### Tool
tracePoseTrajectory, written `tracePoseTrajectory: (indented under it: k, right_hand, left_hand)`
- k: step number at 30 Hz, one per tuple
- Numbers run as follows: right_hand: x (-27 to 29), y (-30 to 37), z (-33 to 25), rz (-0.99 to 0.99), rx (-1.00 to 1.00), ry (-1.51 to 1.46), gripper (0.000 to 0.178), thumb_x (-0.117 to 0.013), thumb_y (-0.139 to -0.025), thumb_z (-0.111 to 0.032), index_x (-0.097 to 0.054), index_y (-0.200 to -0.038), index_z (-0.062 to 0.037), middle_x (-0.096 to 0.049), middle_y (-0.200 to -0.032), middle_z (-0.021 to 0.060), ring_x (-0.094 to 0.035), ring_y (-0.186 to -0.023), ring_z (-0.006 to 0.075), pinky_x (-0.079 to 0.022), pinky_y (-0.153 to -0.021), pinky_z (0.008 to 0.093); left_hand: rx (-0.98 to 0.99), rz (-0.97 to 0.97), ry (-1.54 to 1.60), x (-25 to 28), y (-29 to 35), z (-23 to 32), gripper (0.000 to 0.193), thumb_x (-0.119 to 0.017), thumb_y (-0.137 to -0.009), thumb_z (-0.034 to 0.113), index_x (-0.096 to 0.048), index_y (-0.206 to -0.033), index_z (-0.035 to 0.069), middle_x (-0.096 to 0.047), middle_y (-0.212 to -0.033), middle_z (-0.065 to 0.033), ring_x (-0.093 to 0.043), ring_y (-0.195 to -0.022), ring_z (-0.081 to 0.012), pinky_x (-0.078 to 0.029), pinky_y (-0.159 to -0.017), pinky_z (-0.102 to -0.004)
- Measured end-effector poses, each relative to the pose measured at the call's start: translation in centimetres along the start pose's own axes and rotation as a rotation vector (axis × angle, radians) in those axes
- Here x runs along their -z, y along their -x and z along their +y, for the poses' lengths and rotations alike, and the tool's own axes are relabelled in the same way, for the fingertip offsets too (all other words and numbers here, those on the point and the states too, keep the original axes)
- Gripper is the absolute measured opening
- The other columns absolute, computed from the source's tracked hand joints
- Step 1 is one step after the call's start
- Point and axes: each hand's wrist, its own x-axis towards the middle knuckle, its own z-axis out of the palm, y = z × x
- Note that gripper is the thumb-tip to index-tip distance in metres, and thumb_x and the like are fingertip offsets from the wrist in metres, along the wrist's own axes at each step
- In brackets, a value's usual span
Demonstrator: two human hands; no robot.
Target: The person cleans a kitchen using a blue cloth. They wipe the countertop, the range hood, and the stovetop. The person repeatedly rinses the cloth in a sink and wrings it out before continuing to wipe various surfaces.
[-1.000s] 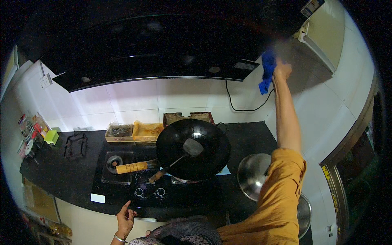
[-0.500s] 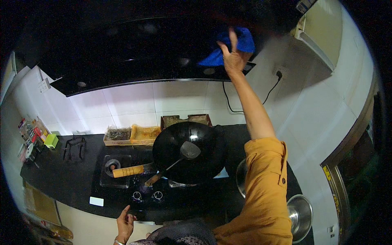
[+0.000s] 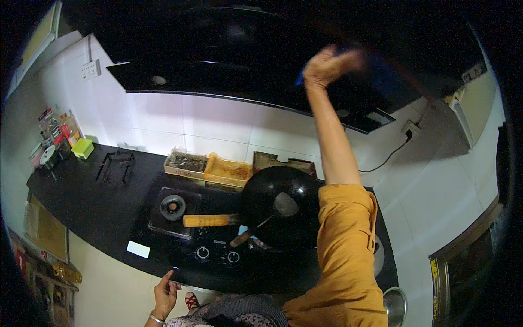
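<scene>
Up at the black range hood (image 3: 218, 76), my right hand (image 3: 329, 68) presses a blue cloth (image 3: 381, 73) against its dark surface. Motion smears the fingers and the cloth, and the hand covers part of it. By the counter's front edge hangs my left hand (image 3: 166, 292), holding nothing, its index finger stretched toward the edge and the others loosely bent. Below my right arm a black wok (image 3: 261, 191) with a wooden handle (image 3: 207, 220) sits on the stove; a metal spatula (image 3: 286, 204) rests in it.
A bare burner (image 3: 172, 207) lies left of the wok. Behind stand a shallow box (image 3: 229, 170) and a dark tray (image 3: 280, 161). Bottles (image 3: 68, 128) and a green box (image 3: 83, 148) occupy the far left. A metal bowl (image 3: 395, 306) is at lower right; a cord (image 3: 387, 162) hangs from the wall socket.
My right hand has swept the blue cloth rightward along the hood. The view has shifted, so the counter sits differently in the picture. My left hand stays by the counter edge.
</scene>
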Motion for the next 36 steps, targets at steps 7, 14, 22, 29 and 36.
tracePoseTrajectory:
  k: [7,14,22,29,36]
  right_hand:
    - [-10.2,7.2,-15.6,-0.149,0.205,0.018,0.076,-0.047,-0.087,-0.044,-0.008,-0.142,-0.0075,-0.006,-0.136,0.0391,-0.007,-0.125,0.0587,-0.006,-0.101,0.0672]
    - [-17.8,12.7,-26.3,-0.359,0.374,0.008,0.081,-0.052,-0.086,-0.043,-0.001,-0.144,-0.0184,-0.007,-0.137,0.0295,-0.008,-0.126,0.0541,-0.005,-0.101,0.0660]
    - [-21.9,14.1,-36.2,-0.596,0.857,0.050,0.048,-0.057,-0.081,-0.017,-0.047,-0.127,-0.0298,-0.050,-0.119,0.0025,-0.045,-0.113,0.0233,-0.022,-0.108,0.0434]
    - [-20.7,12.1,-32.6,-0.441,0.956,0.007,0.029,-0.055,-0.077,-0.010,-0.061,-0.102,-0.0251,-0.050,-0.111,-0.0036,-0.044,-0.113,0.0161,-0.022,-0.109,0.0402]
    - [-10.4,5.4,-17.9,-0.479,0.914,0.113,0.025,-0.056,-0.074,-0.019,-0.064,-0.096,-0.0271,-0.054,-0.103,-0.0009,-0.049,-0.105,0.0215,-0.026,-0.104,0.0482]
  left_hand:
    - [0.009,0.096,0.039,6.3,-1.1,-2.1,0.038,-0.044,-0.087,-0.005,-0.046,-0.125,-0.004,-0.056,-0.066,-0.0038,-0.057,-0.065,-0.0099,-0.049,-0.065,-0.0230]
    - [0.094,0.188,0.039,11.7,-0.9,-4.1,0.037,-0.043,-0.087,-0.005,-0.047,-0.124,-0.004,-0.056,-0.064,-0.0036,-0.057,-0.064,-0.0093,-0.049,-0.064,-0.0222]
    - [0.060,0.189,0.046,15.0,-1.2,-4.6,0.037,-0.046,-0.092,0.010,-0.043,-0.125,-0.008,-0.059,-0.066,-0.0065,-0.059,-0.065,-0.0133,-0.050,-0.067,-0.0263]
    - [0.137,0.125,-0.041,14.5,-1.8,-5.1,0.038,-0.048,-0.090,0.006,-0.043,-0.126,-0.007,-0.059,-0.065,-0.0068,-0.060,-0.065,-0.0137,-0.050,-0.067,-0.0267]
    - [0.092,-0.013,0.025,10.2,-3.7,-4.8,0.042,-0.050,-0.091,0.009,-0.041,-0.128,-0.006,-0.055,-0.068,-0.0029,-0.058,-0.069,-0.0122,-0.051,-0.070,-0.0282]
